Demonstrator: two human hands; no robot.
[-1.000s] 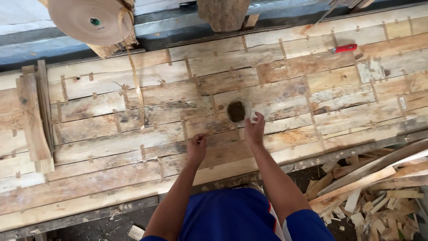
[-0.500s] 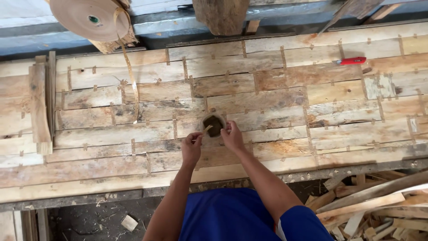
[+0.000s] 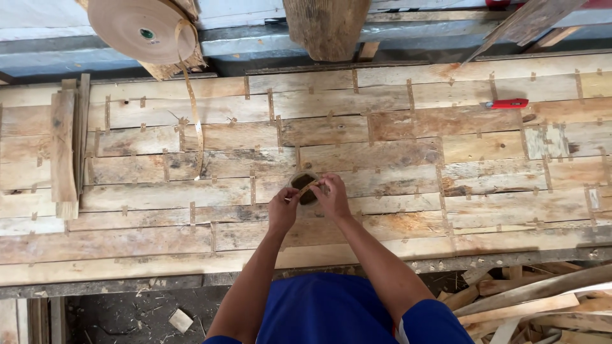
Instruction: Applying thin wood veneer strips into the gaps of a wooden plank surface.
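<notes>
Both hands met over a dark hole (image 3: 305,188) in the wood sheet (image 3: 395,159) on the table. The left hand (image 3: 282,211) and right hand (image 3: 331,197) pinched a thin tape strip (image 3: 308,186) shut between fingertips. It looked light, bendy and easy to tear, best held at its ends.

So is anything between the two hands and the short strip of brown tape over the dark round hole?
Nothing visible. The left hand and right hand both already pinch the short strip of brown tape over the dark round hole in the patched veneer sheet.
</notes>
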